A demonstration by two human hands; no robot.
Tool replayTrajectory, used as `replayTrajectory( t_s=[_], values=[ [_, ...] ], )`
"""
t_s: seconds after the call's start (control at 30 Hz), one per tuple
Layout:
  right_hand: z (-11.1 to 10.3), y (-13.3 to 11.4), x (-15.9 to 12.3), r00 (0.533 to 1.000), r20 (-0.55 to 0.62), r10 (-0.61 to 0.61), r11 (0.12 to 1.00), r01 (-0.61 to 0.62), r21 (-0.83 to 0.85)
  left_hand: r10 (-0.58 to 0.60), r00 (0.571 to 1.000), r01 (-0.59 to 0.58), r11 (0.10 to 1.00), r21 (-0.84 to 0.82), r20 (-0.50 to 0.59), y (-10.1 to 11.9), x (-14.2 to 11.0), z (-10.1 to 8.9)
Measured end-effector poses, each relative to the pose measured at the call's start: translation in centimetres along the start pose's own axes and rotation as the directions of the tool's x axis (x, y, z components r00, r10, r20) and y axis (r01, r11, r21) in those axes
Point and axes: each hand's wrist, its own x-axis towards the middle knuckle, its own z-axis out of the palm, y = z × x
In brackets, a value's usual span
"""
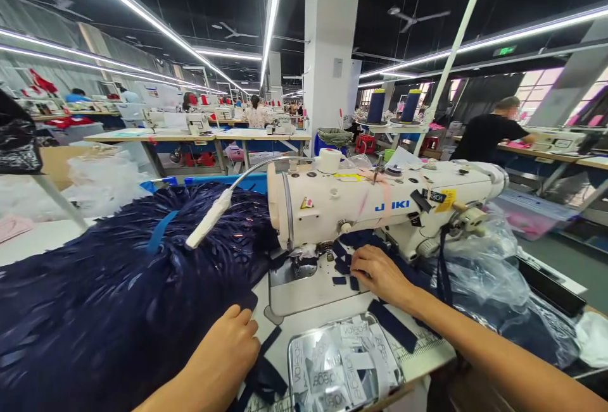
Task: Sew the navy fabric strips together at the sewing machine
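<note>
In the head view a large navy garment [118, 285] with feathery strips spreads over the left of the table. My left hand [230, 349] rests at its right edge, fingers curled; what lies inside them is hidden. Under the arm of a white sewing machine [342, 200], small cut pieces of navy fabric [339, 280] are scattered on the bed plate. My right hand [382, 276] is among them, its fingertips pinched at one piece. A metal tray [292, 368] of printed white labels stands between my forearms, with navy strips [393, 324] beside it.
A white lamp [209, 219] on a bendy neck hangs over the garment. Clear plastic bags [494, 273] lie right of the machine. Two navy thread cones [376, 107] stand behind it. A person in black [489, 130] works at another machine on the right.
</note>
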Motion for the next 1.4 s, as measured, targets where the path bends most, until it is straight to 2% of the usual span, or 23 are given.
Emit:
replayTrajectory(
  t_s=[0.13,0.23,0.3,0.4,0.47,0.53,0.6,0.67,0.73,0.83,0.9,0.97,1.13,1.3,1.4],
  values=[
    [1.3,-1.7,0.4,0.996,0.082,-0.045,0.990,0.056,-0.131,-0.052,0.994,0.054,0.998,0.023,-0.099,0.1,-0.6,0.3],
    [2.6,-2.8,1.1,0.988,0.124,-0.093,0.972,0.117,-0.206,0.003,0.982,-0.005,1.000,-0.009,-0.186,0.1,-0.7,-0.6],
    [3.3,-3.3,1.9,0.986,0.132,-0.100,0.974,0.124,-0.190,0.035,0.965,-0.051,0.997,-0.052,-0.258,0.2,-0.1,-1.9],
    [4.0,-3.4,3.1,0.987,0.153,-0.039,0.997,0.049,-0.059,0.007,0.951,-0.064,0.983,-0.174,-0.310,1.0,2.2,-3.6],
    [4.2,-3.2,3.7,0.987,0.163,0.007,1.000,-0.010,0.021,-0.060,0.962,-0.029,0.946,-0.322,-0.265,1.7,4.1,-3.8],
    [4.2,-2.9,3.9,0.988,0.147,0.038,0.998,-0.045,0.049,-0.200,0.961,0.083,0.869,-0.488,-0.192,2.3,6.0,-3.2],
    [4.2,-2.8,3.7,0.993,0.104,0.046,0.997,-0.052,0.052,-0.347,0.928,0.198,0.770,-0.607,-0.137,2.8,7.4,-2.1],
    [4.1,-3.0,3.3,0.998,0.062,0.029,0.998,-0.033,0.054,-0.420,0.893,0.220,0.724,-0.654,-0.164,3.0,8.3,-1.0],
    [4.2,-3.3,2.9,0.999,0.033,0.001,0.999,-0.002,0.051,-0.392,0.880,0.159,0.776,-0.611,-0.269,2.9,8.7,-0.1],
    [4.7,-3.7,2.5,1.000,0.021,-0.014,1.000,0.013,0.025,-0.227,0.900,0.040,0.893,-0.447,-0.372,2.4,8.7,1.1],
    [5.1,-3.7,2.3,1.000,0.020,-0.017,1.000,0.016,0.020,-0.151,0.919,-0.010,0.914,-0.404,-0.364,2.1,8.2,1.7],
    [5.3,-3.6,2.2,0.999,0.016,-0.038,0.999,0.038,0.024,-0.129,0.927,-0.037,0.903,-0.429,-0.353,1.9,7.3,2.2],
    [5.0,-4.0,2.4,0.987,0.031,-0.159,0.985,0.161,-0.068,-0.056,0.916,-0.134,0.891,-0.435,-0.397,2.1,4.7,2.5],
    [5.8,-5.1,3.4,0.991,0.018,-0.132,0.984,0.133,-0.123,-0.012,0.949,-0.113,0.919,-0.378,-0.314,2.5,3.9,2.4],
    [6.5,-5.2,4.1,0.984,0.060,-0.169,0.974,0.176,-0.142,0.007,0.956,-0.109,0.937,-0.333,-0.295,2.6,4.1,2.4]
  ],
)
